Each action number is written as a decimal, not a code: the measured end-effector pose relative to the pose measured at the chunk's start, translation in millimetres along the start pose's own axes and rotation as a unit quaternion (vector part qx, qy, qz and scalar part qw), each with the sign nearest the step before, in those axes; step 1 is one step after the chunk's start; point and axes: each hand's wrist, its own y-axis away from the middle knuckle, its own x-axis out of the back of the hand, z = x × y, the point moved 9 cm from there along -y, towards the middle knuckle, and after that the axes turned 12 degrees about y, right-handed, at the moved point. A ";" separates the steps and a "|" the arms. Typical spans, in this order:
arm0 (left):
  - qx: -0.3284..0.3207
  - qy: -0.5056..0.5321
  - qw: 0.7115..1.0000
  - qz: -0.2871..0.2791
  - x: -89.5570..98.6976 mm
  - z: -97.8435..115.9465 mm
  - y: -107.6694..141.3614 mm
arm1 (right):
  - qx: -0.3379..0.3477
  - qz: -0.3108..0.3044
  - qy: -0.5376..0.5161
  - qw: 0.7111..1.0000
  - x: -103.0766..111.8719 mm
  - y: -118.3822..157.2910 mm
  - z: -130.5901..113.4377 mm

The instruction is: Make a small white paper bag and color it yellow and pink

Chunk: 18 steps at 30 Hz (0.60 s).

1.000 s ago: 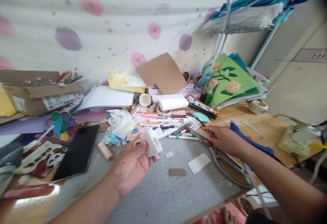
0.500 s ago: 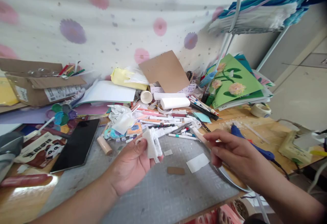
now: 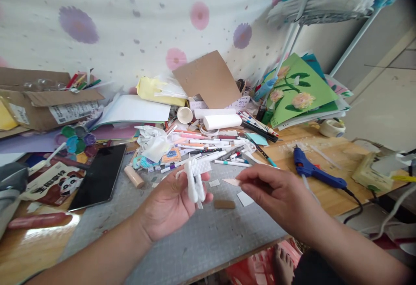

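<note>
My left hand (image 3: 169, 204), palm up over the grey mat (image 3: 195, 239), grips a small white fuzzy craft piece (image 3: 195, 181) between thumb and fingers. To its right, my right hand (image 3: 273, 189) pinches a small pale pointed piece (image 3: 231, 181), whose tip points left toward the white one. The two pieces do not touch. Below them a brown strip (image 3: 224, 204) and a white paper piece (image 3: 245, 198), partly hidden by my right hand, lie on the mat. A small white scrap (image 3: 214, 183) sits between the hands.
Pens and markers (image 3: 208, 148) crowd the back of the mat. A blue glue gun (image 3: 316, 172) rests at the right. On the left are a black tablet (image 3: 99, 176), a panda packet (image 3: 52, 187) and a cardboard box (image 3: 61, 98). A beige cylinder (image 3: 134, 177) lies near my left hand.
My right hand has moved left, closer to my left hand, with the pale piece now in view. The white fuzzy piece has turned a little. The camera view has shifted.
</note>
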 end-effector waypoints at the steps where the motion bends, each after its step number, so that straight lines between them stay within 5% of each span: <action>1: 0.000 -0.003 1.000 0.001 0.5 0.1 0.2 | -0.010 -0.002 0.000 1.000 -0.2 -0.2 2.1; 11: -0.008 -0.018 1.000 0.007 1.5 1.3 -1.9 | -0.064 -0.036 0.043 0.996 -7.5 3.7 22.8; 18: -0.041 -0.029 0.998 -0.036 0.1 4.4 -6.1 | -0.064 -0.056 -0.160 0.983 -7.8 10.5 37.5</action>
